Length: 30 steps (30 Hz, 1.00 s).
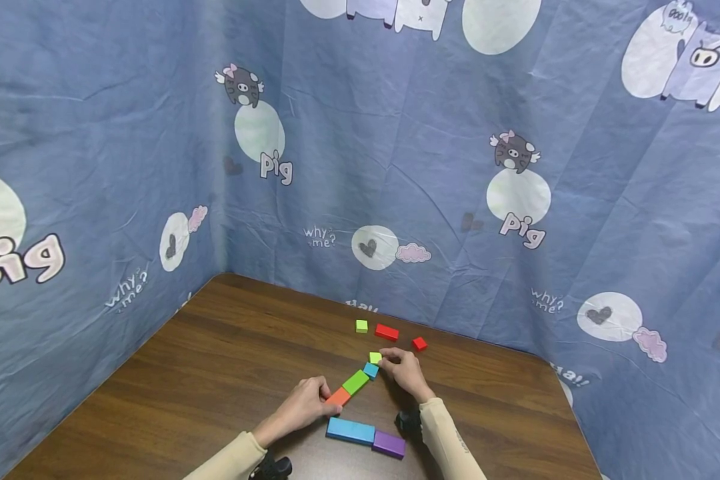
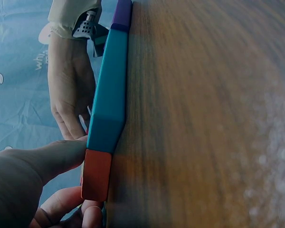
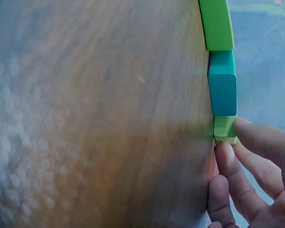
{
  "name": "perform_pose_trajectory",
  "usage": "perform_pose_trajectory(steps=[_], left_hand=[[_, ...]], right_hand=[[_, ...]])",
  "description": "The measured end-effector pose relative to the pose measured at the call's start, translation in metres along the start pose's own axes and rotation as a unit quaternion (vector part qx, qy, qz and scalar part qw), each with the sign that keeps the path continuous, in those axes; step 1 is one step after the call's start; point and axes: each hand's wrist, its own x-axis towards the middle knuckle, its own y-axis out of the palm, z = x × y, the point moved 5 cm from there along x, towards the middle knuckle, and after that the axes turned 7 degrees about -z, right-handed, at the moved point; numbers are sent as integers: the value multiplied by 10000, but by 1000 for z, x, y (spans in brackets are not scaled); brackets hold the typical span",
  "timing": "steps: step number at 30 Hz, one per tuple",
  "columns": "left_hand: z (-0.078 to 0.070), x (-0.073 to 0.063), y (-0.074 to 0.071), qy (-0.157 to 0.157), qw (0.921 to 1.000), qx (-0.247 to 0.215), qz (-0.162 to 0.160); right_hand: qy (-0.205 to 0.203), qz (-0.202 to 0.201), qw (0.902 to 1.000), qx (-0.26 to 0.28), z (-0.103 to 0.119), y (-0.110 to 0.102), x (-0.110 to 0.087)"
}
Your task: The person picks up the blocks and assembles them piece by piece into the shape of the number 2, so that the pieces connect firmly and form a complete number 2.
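Note:
Wooden blocks form a slanting row on the brown table. At its near end my left hand (image 1: pixel 302 405) has thumb and fingers on either side of an orange block (image 1: pixel 339 397). A green block (image 1: pixel 356 382) follows, then a small blue cube (image 1: pixel 370 371). At the far end my right hand (image 1: pixel 405 372) pinches a yellow-green cube (image 1: pixel 375 358), which the right wrist view shows between thumb and fingertips, close to the blue cube. Nearer me lie a long blue block (image 1: pixel 351 431) and a purple block (image 1: pixel 389 444), end to end.
Behind the row lie another yellow-green cube (image 1: pixel 362 326), a red block (image 1: pixel 387 332) and a red cube (image 1: pixel 419 343). The wooden table (image 1: pixel 216 360) meets a blue printed curtain (image 1: pixel 348 167) at the back and left. Wrist cameras sit under both forearms.

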Motion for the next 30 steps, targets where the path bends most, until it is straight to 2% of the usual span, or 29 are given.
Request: perform_pose_trajectory(steps=[15,30], left_hand=[[1,0,1,4,10000,11,-25],[1,0,1,-8,9999,41,-97]], right_hand=[[-8,-13,10000,-19,-2,1,1],[-13,-48,9998,181,-5,-3,-1]])
